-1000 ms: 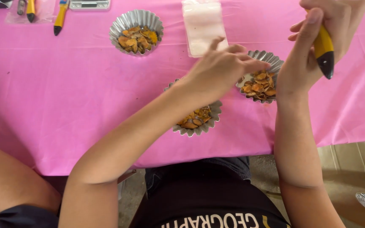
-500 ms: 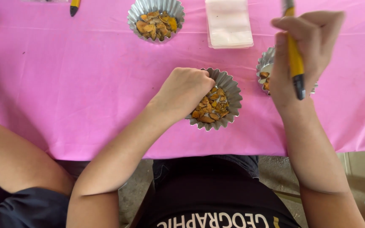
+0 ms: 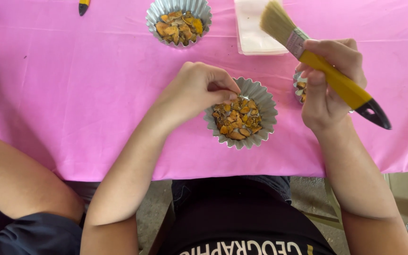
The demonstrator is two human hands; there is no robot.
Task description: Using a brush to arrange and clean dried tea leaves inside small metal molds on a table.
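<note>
Now your pink tablecloth (image 3: 72, 94) carries the fluted foil cup (image 3: 260, 101) of orange pieces, centred near its front edge. Your right hand (image 3: 329, 85) grips a yellow-handled brush (image 3: 327, 71) tightly; your left hand (image 3: 199, 89) pinches inside the cup's rim.

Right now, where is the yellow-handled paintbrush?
In the head view, the yellow-handled paintbrush is held in the right hand above the pink tablecloth, right of the fluted foil cup of orange-brown pieces, bristles pointing up-left.
</note>
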